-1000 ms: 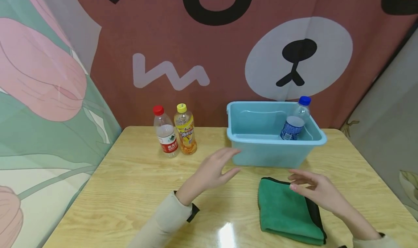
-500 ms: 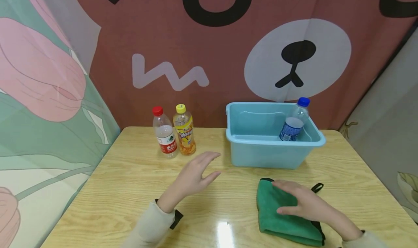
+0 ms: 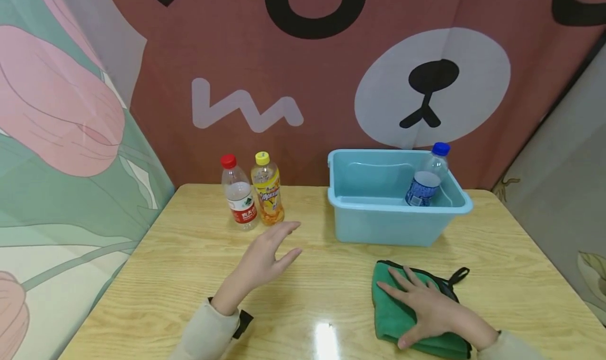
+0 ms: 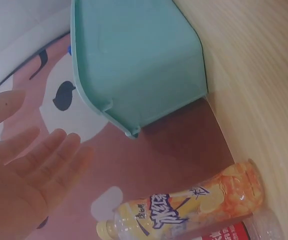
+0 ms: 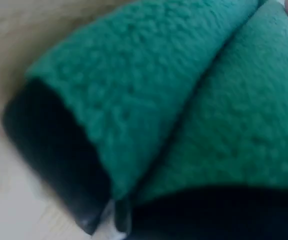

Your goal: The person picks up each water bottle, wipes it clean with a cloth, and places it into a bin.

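My right hand (image 3: 428, 307) rests on a folded green towel (image 3: 387, 310) with black edging and a black loop, its fingers spread across the cloth. Close up in the right wrist view, the fleecy towel (image 5: 129, 90) shows its folds and dark trim; only a bit of finger shows at the top right corner. My left hand (image 3: 258, 257) is over the table with its fingers extended, holding nothing, nearest to a yellow-capped drink bottle (image 3: 269, 194). In the left wrist view that hand (image 4: 29, 180) is at the left, apart from the yellow-labelled bottle (image 4: 194, 205).
A red-capped water bottle (image 3: 242, 202) stands beside the yellow-capped one. Behind the towel is a light blue plastic bin (image 3: 383, 226), with a blue-capped bottle (image 3: 423, 183) leaning inside at its right. A printed curtain (image 3: 246, 44) hangs behind the wooden table (image 3: 165, 276).
My left hand has moved left, away from the bin toward the two standing bottles. My right hand has come down onto the towel, its fingers spreading.
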A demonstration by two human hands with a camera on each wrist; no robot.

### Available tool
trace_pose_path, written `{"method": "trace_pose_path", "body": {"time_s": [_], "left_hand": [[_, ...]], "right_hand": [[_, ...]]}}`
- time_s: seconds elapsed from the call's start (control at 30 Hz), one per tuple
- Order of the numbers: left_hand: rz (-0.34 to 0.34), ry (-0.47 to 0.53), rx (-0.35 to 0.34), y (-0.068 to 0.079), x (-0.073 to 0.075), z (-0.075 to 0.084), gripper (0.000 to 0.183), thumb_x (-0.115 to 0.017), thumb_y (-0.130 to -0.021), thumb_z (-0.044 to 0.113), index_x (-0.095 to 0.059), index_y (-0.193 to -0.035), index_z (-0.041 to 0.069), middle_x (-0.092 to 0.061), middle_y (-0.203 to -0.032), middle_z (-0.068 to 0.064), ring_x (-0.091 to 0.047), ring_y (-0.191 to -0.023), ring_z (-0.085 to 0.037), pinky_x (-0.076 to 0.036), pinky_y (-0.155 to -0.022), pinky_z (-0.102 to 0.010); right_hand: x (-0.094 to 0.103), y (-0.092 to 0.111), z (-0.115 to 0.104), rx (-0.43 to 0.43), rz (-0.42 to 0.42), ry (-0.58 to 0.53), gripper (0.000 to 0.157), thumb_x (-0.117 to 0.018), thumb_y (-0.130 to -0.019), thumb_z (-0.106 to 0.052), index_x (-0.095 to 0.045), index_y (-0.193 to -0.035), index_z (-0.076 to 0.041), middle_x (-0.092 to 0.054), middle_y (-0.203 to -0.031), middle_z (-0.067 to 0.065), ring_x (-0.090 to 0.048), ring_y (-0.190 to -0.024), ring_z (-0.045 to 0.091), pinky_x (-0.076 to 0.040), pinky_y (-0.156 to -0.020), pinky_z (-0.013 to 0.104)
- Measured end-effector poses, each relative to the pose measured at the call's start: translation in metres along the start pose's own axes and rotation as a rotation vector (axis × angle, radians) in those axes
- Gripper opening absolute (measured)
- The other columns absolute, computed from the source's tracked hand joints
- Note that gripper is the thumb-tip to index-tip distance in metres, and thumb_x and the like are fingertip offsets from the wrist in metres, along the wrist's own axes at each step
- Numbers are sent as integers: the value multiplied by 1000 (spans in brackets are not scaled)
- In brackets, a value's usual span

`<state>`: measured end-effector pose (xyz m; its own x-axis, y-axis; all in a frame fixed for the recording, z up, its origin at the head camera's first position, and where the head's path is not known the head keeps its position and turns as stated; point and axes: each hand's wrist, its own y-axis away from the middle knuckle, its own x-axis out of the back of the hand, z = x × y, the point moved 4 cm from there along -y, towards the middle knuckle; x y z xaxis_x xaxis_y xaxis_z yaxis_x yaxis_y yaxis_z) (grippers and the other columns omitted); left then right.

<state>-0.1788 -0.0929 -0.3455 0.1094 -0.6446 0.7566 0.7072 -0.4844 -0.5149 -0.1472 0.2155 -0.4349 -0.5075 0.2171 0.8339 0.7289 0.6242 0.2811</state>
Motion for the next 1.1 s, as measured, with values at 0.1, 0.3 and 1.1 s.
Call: {"method": "trace_pose_path", "body": {"time_s": [0.1,0.3,1.1], "left_hand": [[13,-1,7,3,1,-3,48,-69,-82,17,-51,-124,3,-57,-119,-9,-55,-106,-22,-49,-85,-36],[15,6,30,6,2,-6,49,-69,-82,17,-51,-125,3,-57,-119,-9,-56,-103,-22,-51,-81,-36],[209,125,180,12,33,-57,42,-67,-81,2,-51,-119,-4,-58,-108,-17,-57,-95,-30,-54,-68,-42]], "right_hand": [[-6,-3,0,-16,-1,34,104,-66,-60,-67,-26,-144,-22,-13,-147,25,-7,-127,56,-17,-75,82],[-15,-8,-4,-39,18,94,98,-69,-57,-66,-30,-141,-34,-13,-145,29,-10,-123,60,-23,-67,82],[1,14,5,245,320,-41,57,-58,-83,-44,-46,-134,-21,-36,-136,27,-40,-119,42,-49,-82,41]]}}
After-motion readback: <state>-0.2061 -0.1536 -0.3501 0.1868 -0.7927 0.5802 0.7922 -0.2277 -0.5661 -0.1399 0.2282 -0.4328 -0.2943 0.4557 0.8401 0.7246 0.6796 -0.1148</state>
